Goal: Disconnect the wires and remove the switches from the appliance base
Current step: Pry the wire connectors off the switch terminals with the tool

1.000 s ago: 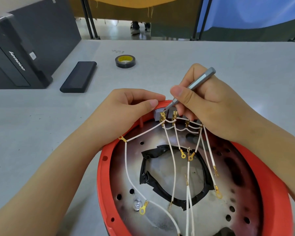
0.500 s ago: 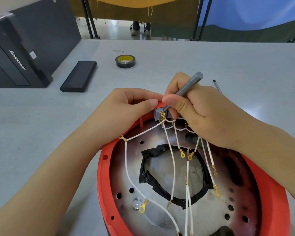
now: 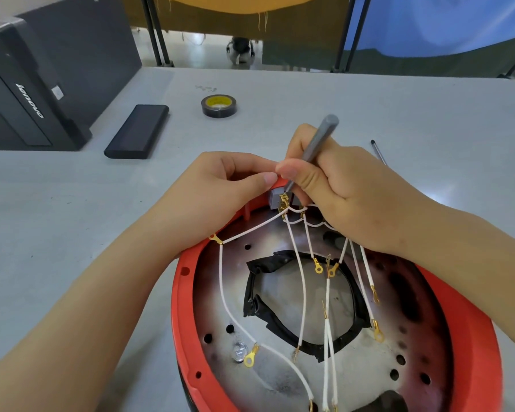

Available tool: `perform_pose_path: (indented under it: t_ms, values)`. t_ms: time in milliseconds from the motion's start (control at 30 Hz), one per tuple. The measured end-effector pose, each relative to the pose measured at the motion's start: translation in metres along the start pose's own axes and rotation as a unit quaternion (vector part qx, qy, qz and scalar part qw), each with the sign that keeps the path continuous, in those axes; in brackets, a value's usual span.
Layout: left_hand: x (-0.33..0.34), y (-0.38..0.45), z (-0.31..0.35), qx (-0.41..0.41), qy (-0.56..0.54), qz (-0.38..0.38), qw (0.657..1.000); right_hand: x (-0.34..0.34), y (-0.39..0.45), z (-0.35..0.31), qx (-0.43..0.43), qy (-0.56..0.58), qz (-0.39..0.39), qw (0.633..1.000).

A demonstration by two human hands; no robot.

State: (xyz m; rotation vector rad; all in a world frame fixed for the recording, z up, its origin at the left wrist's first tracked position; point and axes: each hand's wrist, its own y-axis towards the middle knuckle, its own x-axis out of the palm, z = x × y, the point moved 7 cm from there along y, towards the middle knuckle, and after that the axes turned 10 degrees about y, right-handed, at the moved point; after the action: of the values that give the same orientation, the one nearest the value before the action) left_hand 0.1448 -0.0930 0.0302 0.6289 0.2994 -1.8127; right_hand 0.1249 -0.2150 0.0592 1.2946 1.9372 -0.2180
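A: What lies around the work on the counter (image 3: 369,114)?

B: Far left, a black computer case (image 3: 27,93). Beside it a flat black block (image 3: 137,131), then a roll of black tape (image 3: 219,105) with a yellow core. A thin dark rod (image 3: 378,151) shows just past the right hand (image 3: 354,188).

A: And what gets in the way?

B: The right hand covers most of the switch row; only the leftmost grey switch (image 3: 275,197) peeks out. The white wires (image 3: 302,289) fan down across the base's metal floor, over a black gasket (image 3: 283,331).

A: Where is the base?

B: The red appliance base (image 3: 185,307) sits at the near edge, open side up. The switches are at its far rim.

A: The hands?

B: The right hand grips a grey screwdriver (image 3: 318,141) like a pen, tip down at the brass terminals (image 3: 284,200) on that switch. The left hand (image 3: 220,188) is curled at the rim just left of it, thumb beside the switch; I cannot tell what it grips.
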Motion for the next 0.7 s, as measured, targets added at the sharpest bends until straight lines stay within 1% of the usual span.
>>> perform_pose_path:
  t_ms: [100, 233, 433, 567, 700]
  values:
    - [0.0, 0.001, -0.002, -0.007, 0.0, 0.005, 1.0, -0.003, 0.008, 0.005, 0.022, 0.043, 0.012, 0.999]
    - [0.001, 0.001, -0.004, -0.009, -0.014, 0.0, 1.0, -0.003, 0.015, 0.009, 0.037, 0.06, 0.01, 0.997]
    - [0.001, 0.001, -0.002, 0.008, -0.02, -0.009, 1.0, -0.002, 0.012, 0.011, 0.039, 0.108, 0.01, 0.993]
    - [0.002, 0.001, -0.001, 0.01, -0.022, -0.013, 1.0, -0.003, 0.01, 0.01, 0.03, 0.106, 0.018, 0.994]
    - [0.0, 0.002, -0.002, 0.006, -0.012, -0.001, 1.0, -0.003, 0.007, 0.006, 0.002, 0.076, 0.021, 0.997]
